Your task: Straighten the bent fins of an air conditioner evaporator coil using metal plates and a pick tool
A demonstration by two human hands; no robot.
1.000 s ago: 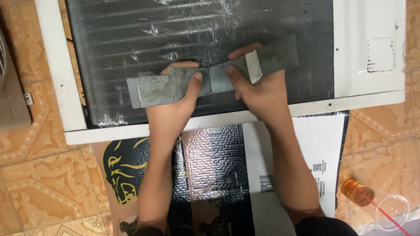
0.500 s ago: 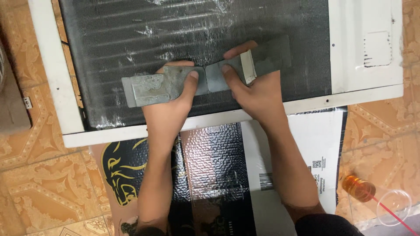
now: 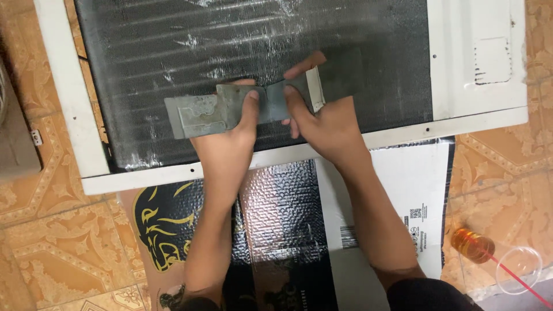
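Observation:
A long grey metal strip (image 3: 199,115) is held in both hands above a dark finned coil panel (image 3: 230,40) set in a white frame (image 3: 63,86). My left hand (image 3: 230,135) grips the strip's left half, thumb pressed near its middle. My right hand (image 3: 322,124) grips the right half, which carries a pale band (image 3: 315,87) across it. The strip folds upward at its middle between my two thumbs, and its right end tilts up and looks darker.
The white frame's solid right section (image 3: 478,57) has a scored rectangle. Flattened printed cardboard (image 3: 288,219) lies on the patterned orange floor tiles (image 3: 57,253) under my arms. An amber bottle (image 3: 471,245) and a clear plastic cup (image 3: 518,269) with a red straw lie at the lower right.
My hands have moved closer together and the strip, nearly flat before, now bends at its middle. The right end has swung up and inward.

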